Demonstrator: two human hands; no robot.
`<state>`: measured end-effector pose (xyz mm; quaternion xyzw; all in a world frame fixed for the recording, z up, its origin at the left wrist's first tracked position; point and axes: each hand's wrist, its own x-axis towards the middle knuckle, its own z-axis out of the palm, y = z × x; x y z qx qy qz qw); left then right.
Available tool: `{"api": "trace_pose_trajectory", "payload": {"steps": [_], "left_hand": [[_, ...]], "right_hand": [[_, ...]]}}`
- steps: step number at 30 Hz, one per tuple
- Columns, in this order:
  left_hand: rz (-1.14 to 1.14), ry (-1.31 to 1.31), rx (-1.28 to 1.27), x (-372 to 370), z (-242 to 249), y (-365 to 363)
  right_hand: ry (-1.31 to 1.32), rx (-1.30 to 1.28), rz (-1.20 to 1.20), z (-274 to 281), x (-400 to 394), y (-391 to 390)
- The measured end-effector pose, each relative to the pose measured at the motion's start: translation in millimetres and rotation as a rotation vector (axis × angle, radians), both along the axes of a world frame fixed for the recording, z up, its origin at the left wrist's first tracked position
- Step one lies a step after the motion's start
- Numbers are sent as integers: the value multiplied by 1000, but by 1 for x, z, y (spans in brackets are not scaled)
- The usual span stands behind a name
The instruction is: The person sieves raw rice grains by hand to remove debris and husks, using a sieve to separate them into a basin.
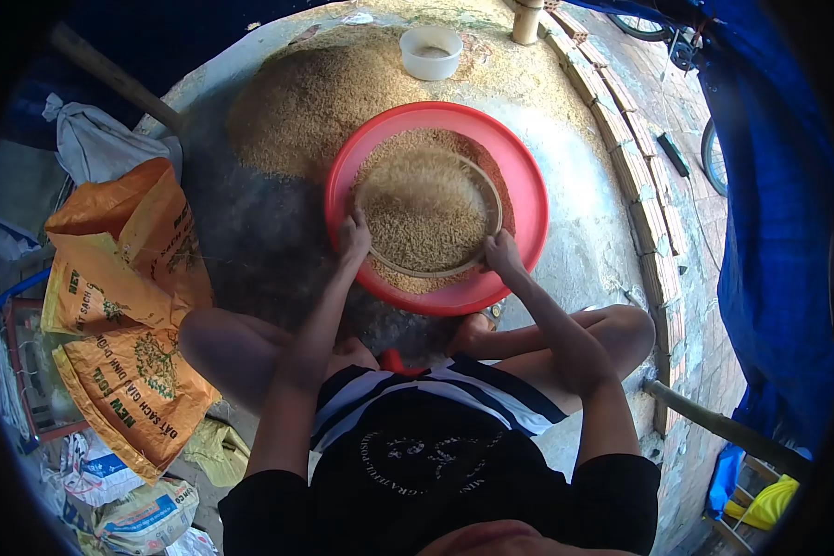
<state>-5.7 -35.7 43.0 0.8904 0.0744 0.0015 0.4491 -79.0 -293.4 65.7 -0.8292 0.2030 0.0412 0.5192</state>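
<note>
Two hands hold one round sieve (426, 274) over a big red tub (531, 199). The left hand (353, 233) has its fingers bent tight on the rim at the left side. The right hand (501, 254) grips the rim at the right side, close to the near edge. The grain (426, 232) sits in the sieve, between the hands and past the fingers. At the far part it is a blur, so it seems to be moving. Some loose grain (435, 139) lies in the tub, just outside the sieve's far rim. A big heap (296, 102) is on the floor (574, 213), beyond the tub's far left edge. The work looks part done, with lots left.
</note>
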Motion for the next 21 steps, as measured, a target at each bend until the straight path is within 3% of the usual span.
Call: {"api": "trace_pose_trajectory", "payload": {"steps": [1,2,5,6,7,8,9,11,12,14,15,17,21], "left_hand": [[20,188,82,-5,-7,-4],[8,178,67,-9,-14,-5],[-42,136,110,0,-27,-1],[-30,151,90,3,-11,-3],[-36,153,88,2,7,-5],[-26,-13,-19,2,25,-7],[-16,-181,-123,2,37,-9],[-21,-200,-159,6,37,-8],[-25,-137,-89,8,24,-5],[-24,-67,-19,6,-8,-2],[-38,49,30,5,-26,-1],[-55,167,81,0,-35,1],[-101,43,9,4,-3,5]], "right_hand": [[222,84,20,-8,-2,-7],[442,168,36,-16,-3,-13],[476,226,61,-3,-7,-14],[477,223,54,-1,-7,-13],[237,130,38,0,-6,-10],[-2,37,21,0,-7,-8],[-4,40,17,-9,-6,-9],[-284,-155,2,-34,-3,-11],[-285,-154,7,-34,-3,-11],[147,25,-16,-33,-10,-11],[152,25,-12,-24,-14,-9],[455,225,-28,1,-22,-3],[538,277,-27,8,-29,9]]}}
